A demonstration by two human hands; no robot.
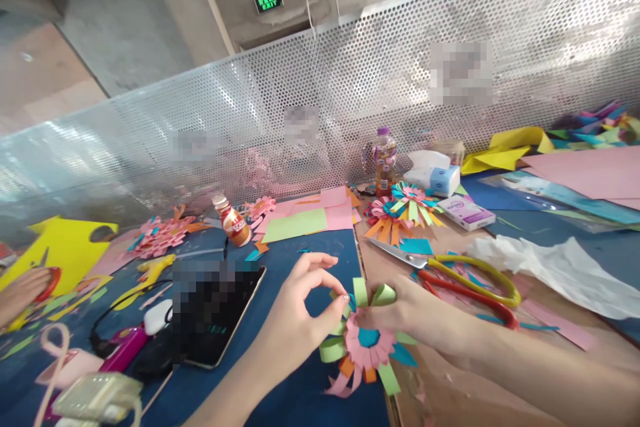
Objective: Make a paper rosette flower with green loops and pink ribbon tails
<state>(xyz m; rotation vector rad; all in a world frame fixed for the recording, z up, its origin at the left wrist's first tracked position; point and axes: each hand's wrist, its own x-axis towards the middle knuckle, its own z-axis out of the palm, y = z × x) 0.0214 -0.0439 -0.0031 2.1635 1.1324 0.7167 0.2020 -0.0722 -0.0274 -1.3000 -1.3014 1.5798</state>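
A paper flower (364,347) of looped green, pink, orange and blue strips lies at the table's near edge, between my hands. My left hand (300,310) pinches a green loop at the flower's upper left with thumb and forefinger. From the right, my right hand (417,317) closes on the flower's top right, by another green loop. Just behind my right hand lie large scissors (450,273) with red and yellow handles.
A phone (213,310) lies left of my hands, with cables and chargers beyond it. Finished paper flowers (407,207), coloured paper sheets (300,220), two small bottles, a tissue pack and crumpled white paper (560,267) cover the table. A perforated metal screen (350,93) runs behind. Another person's hand shows far left.
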